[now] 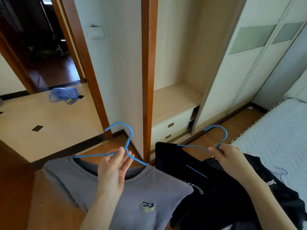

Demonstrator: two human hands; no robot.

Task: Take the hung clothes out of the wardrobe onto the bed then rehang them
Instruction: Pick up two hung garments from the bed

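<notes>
My left hand (114, 166) pinches the neck of a blue hanger (128, 138) that carries a grey T-shirt (116, 193) with a small cartoon patch. My right hand (227, 155) grips a second blue hanger (222, 135) that carries a black garment (207, 188) with white lettering. Both hangers are held up in front of the open wardrobe (176, 100), whose compartment shows no clothes. The bed (274, 138), with a white quilted mattress, lies at the right. More black cloth spreads over its near edge.
Below the wardrobe shelf sit two drawers (171, 128). Sliding wardrobe doors (249, 72) stand to the right. A brown wooden post (148, 72) borders the wardrobe on the left. At the left an open doorway leads to a tiled floor with a blue plastic bag (64, 95).
</notes>
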